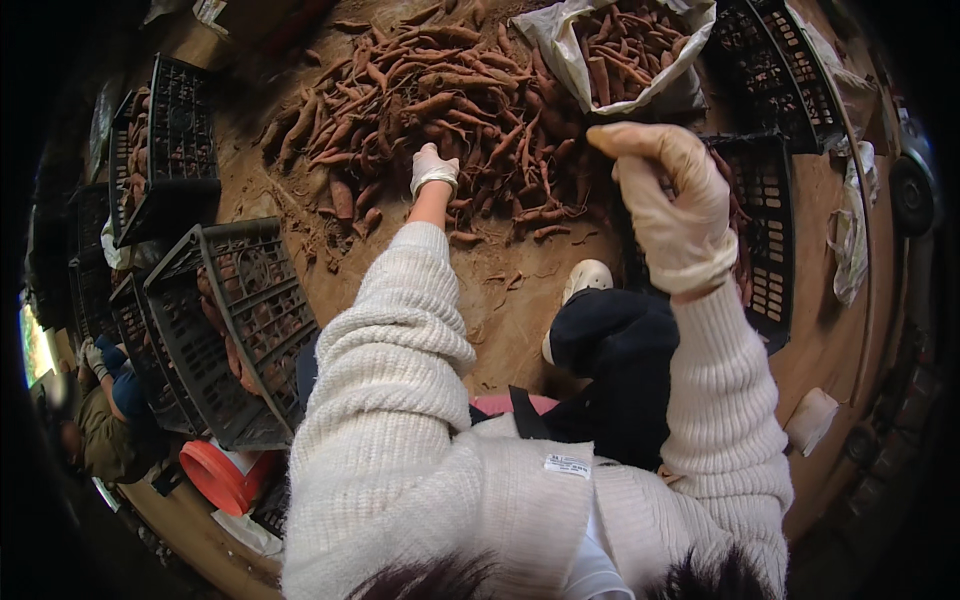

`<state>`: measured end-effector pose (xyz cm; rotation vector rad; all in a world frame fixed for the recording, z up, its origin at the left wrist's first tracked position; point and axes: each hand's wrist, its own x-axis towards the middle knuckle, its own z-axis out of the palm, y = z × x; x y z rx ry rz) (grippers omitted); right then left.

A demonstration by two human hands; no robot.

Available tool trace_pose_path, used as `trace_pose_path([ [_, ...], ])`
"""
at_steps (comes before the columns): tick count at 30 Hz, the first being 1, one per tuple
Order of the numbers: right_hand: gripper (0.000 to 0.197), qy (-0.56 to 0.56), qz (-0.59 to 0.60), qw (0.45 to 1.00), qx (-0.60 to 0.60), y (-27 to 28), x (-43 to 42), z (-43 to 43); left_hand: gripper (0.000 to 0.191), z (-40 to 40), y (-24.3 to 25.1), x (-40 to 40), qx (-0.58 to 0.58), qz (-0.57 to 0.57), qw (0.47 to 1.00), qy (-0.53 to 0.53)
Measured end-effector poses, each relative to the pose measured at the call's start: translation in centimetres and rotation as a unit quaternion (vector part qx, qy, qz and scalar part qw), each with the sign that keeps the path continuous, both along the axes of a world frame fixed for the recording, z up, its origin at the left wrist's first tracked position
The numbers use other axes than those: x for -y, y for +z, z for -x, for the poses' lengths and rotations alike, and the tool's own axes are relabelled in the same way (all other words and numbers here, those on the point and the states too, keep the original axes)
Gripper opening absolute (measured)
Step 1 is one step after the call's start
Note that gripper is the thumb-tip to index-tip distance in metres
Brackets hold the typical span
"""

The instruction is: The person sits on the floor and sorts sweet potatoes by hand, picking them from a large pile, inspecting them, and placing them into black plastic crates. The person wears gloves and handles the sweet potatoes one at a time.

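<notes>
A heap of sweet potatoes [465, 82] with reddish, soil-dusted skins lies on the dirty floor ahead of me. My left hand [433, 169], in a thin pale glove, reaches to the near side of the heap. Its fingers point away, and whether they grip a root is hidden. Raised at the right is my right hand [675, 202], in a similar glove with browned fingertips. Its fingers are bent, with a gap between them and no object visible there. Below it, partly covered by the hand and forearm, stands a black plastic crate [772, 240] with sweet potatoes inside.
An open white woven sack [551, 30] of sweet potatoes stands beyond the heap. More black crates are at left [180, 127], near left [255, 300] and far right [757, 60]. A red bucket [225, 476] sits lower left, near another person [112, 427] wearing gloves. My shoe [589, 277] rests on the floor.
</notes>
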<state>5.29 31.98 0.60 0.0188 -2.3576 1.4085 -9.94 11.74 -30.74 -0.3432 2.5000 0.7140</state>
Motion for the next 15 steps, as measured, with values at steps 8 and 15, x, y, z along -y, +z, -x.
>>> trace_pose_path([
  [8, 0.026, 0.037, -0.079, 0.996, 0.028, 0.7, 1.5, 0.7, 0.093, 0.4, 0.4, -5.1, 0.019, 0.188, 0.981, -0.035],
  [15, 0.020, 0.080, -0.141, 0.985, 0.060, 0.7, 2.1, 1.2, 0.103, 0.8, 0.2, -6.5, 0.021, 0.256, 0.963, -0.080],
])
